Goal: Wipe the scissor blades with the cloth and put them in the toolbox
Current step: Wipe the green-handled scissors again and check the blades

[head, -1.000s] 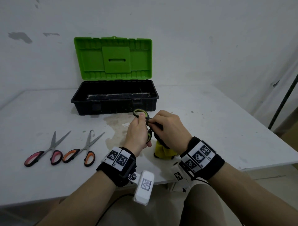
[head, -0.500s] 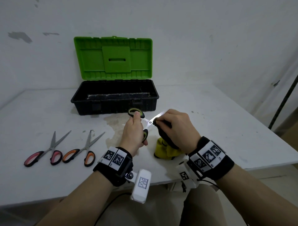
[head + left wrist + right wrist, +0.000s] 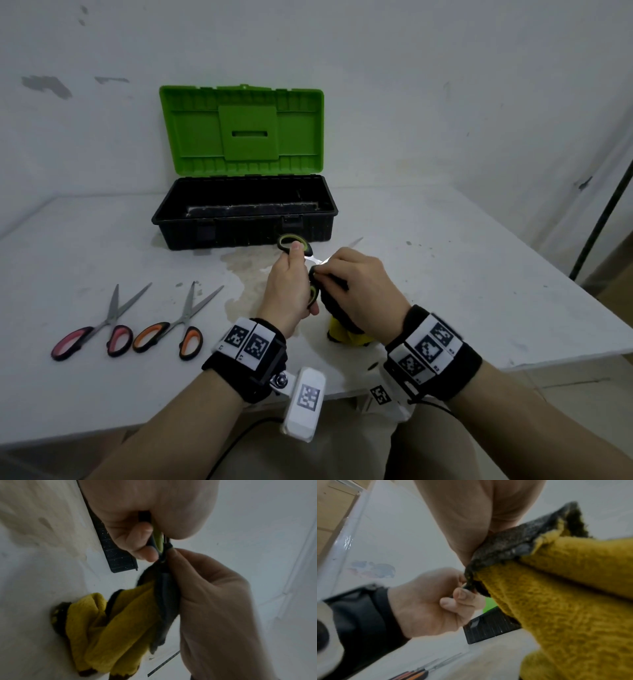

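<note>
My left hand [image 3: 291, 291] grips the green-handled scissors [image 3: 295, 244] above the table, in front of the open toolbox [image 3: 245, 219]; my right hand [image 3: 356, 287] pinches the cloth [image 3: 120, 626] round the blades. I want steady pressure, stroking from pivot toward tip, fingers off the edge

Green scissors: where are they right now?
Head view, centre: green scissors in the left hand, before the toolbox; right hand holds the cloth on their blades.

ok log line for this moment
step: wiping blades | left hand: holds green scissors | right hand: pinches cloth on blade | toolbox: open
</note>
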A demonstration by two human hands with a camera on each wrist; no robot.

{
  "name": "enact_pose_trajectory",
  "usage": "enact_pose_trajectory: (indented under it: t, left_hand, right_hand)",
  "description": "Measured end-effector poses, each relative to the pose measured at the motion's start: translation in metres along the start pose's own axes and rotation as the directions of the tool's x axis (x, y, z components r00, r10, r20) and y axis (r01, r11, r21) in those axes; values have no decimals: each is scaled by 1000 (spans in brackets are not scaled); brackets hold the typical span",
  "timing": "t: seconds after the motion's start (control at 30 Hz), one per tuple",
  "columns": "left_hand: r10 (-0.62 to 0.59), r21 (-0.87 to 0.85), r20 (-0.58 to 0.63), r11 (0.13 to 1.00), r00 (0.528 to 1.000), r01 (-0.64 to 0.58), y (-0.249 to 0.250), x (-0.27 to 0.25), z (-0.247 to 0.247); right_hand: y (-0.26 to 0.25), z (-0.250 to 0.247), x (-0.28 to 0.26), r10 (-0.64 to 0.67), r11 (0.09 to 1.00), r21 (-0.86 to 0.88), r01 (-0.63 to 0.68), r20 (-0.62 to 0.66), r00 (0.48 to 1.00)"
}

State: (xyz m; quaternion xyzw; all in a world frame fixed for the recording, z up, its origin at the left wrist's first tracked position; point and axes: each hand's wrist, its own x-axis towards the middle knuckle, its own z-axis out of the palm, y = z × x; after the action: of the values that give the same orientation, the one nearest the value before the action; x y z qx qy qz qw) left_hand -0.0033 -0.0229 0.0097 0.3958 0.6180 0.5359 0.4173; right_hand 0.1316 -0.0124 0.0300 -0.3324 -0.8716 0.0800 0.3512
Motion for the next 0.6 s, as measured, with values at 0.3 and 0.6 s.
enact_pose_trajectory:
  t: [0.3, 0.6]
  left_hand:
    - [17, 79, 14, 997, 1000, -19, -5, -5, 2]
    - [24, 112, -13, 993, 1000, -23, -11, -9, 3]
  right_hand:
    - [5, -5, 13, 51, 998, -29, -53, -65, 997]
    - [10, -10, 6, 120, 990, -92, -110, 108, 987]
